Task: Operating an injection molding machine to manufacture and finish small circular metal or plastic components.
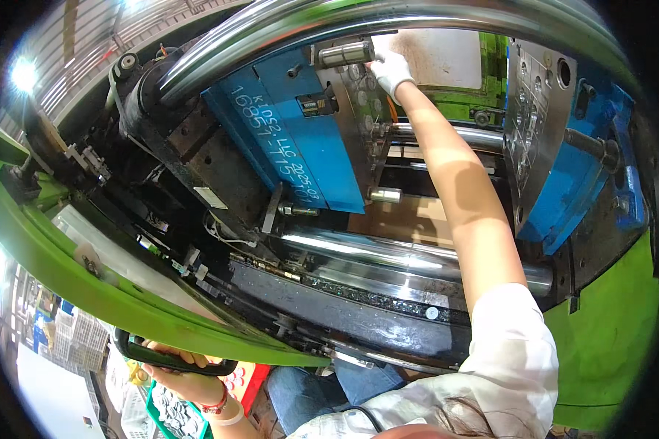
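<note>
My left hand (179, 374) is wrapped round the black handle (143, 353) of a green machine door (212, 333). My right arm stretches far into the open injection moulding machine. A white glove covers my right hand (392, 74), which is at the upper edge of the left mould half (293, 132), a blue block with a steel face. Several round pieces (362, 98) line that face. The fingers look bent together beside the steel guide pin (346, 53); whatever they hold, if anything, is hidden.
Opposite stands the right mould half (542, 124), with a dark pin (592, 146) jutting out. Thick polished tie bars (373, 249) run above and below the gap. A green basket of grey pieces (174, 413) and a red tray (250, 382) with round pieces stand at lower left.
</note>
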Available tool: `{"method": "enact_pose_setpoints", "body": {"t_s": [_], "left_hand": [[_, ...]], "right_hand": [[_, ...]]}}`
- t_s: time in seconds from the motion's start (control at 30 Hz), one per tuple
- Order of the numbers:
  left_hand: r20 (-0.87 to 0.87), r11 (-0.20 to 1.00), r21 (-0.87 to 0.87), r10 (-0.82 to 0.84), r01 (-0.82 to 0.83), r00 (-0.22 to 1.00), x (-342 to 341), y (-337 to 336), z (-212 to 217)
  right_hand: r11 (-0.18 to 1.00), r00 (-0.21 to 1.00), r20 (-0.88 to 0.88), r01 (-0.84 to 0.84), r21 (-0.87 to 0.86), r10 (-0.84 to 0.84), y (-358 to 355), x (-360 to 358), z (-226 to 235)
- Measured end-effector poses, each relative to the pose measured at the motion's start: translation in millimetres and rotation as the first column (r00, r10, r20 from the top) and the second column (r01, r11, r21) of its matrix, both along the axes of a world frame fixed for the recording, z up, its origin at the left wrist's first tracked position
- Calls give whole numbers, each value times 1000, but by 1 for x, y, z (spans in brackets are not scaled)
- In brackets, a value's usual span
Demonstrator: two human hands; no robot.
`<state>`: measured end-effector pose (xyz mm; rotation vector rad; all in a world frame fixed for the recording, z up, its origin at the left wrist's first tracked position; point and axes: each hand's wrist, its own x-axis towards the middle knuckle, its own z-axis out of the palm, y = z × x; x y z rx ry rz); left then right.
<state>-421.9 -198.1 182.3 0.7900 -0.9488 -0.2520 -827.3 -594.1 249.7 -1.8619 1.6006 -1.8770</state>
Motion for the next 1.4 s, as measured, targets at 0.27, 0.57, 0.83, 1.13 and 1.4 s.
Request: {"method": "enact_pose_setpoints", "body": {"t_s": [0.27, 0.57, 0.83, 1.13, 1.4], "left_hand": [[-15, 992, -26, -124, 123, 992, 6, 1, -3], [29, 999, 30, -36, 35, 999, 4, 1, -4], [12, 998, -12, -63, 64, 998, -1, 0, -1], [34, 996, 24, 83, -84, 996, -1, 2, 1], [58, 999, -13, -40, 41, 997, 13, 5, -8]], "right_hand": [[995, 993, 61, 100, -30, -98, -18, 7, -12], [991, 996, 48, 84, -103, -79, -24, 5, -20], [987, 991, -12, 132, -94, -134, -15, 18, -22], [969, 945, -267, 225, 99, -192, 11, 19, -22], [982, 945, 307, 153, -110, -113, 83, 64, -47]]}}
